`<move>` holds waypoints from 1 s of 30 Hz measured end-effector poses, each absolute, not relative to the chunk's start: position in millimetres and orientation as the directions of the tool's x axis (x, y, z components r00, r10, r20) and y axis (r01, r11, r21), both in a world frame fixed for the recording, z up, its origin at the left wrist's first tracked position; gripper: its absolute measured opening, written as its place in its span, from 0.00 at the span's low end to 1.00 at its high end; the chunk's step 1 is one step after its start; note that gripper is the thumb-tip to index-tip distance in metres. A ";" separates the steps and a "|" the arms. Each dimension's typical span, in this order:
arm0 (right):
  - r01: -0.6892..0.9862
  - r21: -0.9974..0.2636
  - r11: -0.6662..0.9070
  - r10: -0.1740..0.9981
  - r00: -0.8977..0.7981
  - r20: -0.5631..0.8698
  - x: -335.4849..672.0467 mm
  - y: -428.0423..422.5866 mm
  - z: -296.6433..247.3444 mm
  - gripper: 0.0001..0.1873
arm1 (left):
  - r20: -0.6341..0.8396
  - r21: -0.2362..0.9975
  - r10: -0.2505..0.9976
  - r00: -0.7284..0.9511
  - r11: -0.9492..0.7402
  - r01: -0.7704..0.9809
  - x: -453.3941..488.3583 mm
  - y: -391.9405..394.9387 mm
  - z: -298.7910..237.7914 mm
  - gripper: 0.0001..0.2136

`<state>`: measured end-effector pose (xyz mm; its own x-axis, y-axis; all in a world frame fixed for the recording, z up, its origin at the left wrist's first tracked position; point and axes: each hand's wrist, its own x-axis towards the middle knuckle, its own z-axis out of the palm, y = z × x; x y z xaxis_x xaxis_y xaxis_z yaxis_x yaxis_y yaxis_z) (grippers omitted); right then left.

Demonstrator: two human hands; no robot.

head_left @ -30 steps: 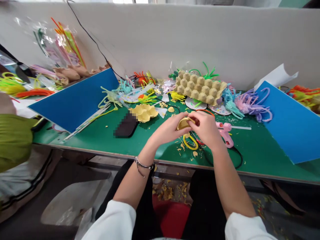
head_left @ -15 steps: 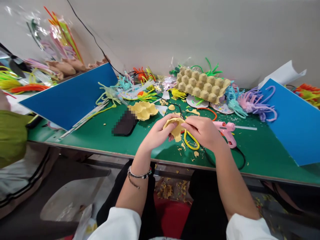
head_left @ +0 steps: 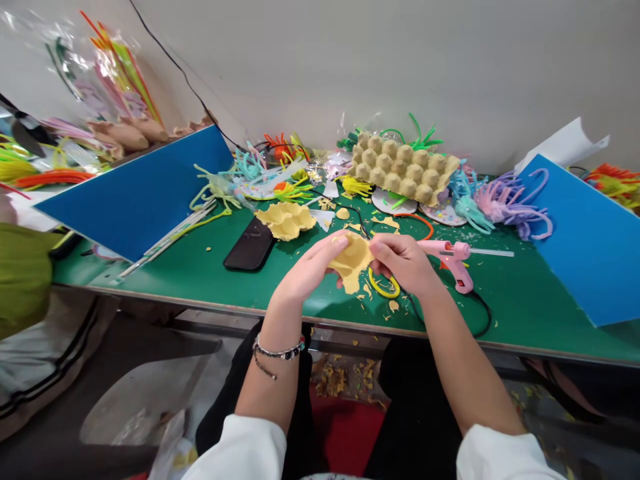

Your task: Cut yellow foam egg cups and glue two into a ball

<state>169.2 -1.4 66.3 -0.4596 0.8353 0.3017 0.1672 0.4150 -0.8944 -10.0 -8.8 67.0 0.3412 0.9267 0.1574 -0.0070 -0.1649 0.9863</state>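
Both my hands hold a yellow egg-carton cup piece just above the green table. My left hand pinches its left side with fingers curled. My right hand grips its right edge between thumb and fingers. Under them lie a yellow ring and small yellow scraps. A larger yellow carton piece lies beyond, next to a black phone.
A pink glue gun with a black cord lies right of my hands. A brown egg carton, paper discs and pipe-cleaner bundles crowd the back. Blue boards stand at left and right. Another person's green sleeve is at far left.
My hands have drawn slightly toward me and apart, turning the yellow piece so its open cup shape shows. The camera view shifted a little.
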 end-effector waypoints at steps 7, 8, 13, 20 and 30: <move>0.762 -0.289 0.579 0.781 -0.417 0.465 172.1 -8.5 77.9 0.14 | 0.556 0.667 0.810 0.185 -0.568 0.481 -7.6 -11.8 71.6 0.13; 0.782 -0.249 0.572 0.781 -0.425 0.459 171.6 -9.2 78.0 0.14 | 0.562 0.632 0.799 0.216 -0.583 0.511 -7.0 -12.0 71.7 0.13; 0.818 -0.221 0.530 0.823 -0.435 0.366 170.3 -11.2 79.2 0.14 | 0.537 0.610 0.796 0.280 -0.595 0.523 -4.7 -12.9 71.2 0.13; 0.811 -0.219 0.542 0.827 -0.470 0.307 169.7 -12.8 80.2 0.11 | 0.554 0.640 0.790 0.263 -0.606 0.472 -0.3 -11.2 70.1 0.06; 0.603 -0.217 0.768 0.613 -0.594 0.521 170.1 -18.9 84.1 0.19 | 0.351 0.936 0.918 0.182 -0.346 -0.061 2.7 -8.4 67.5 0.08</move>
<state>170.1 -18.9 84.1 -0.5936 0.6132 0.5212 0.6027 0.7679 -0.2172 2.7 -8.4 67.5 0.1822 0.9183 0.3514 -0.0613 -0.3460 0.9362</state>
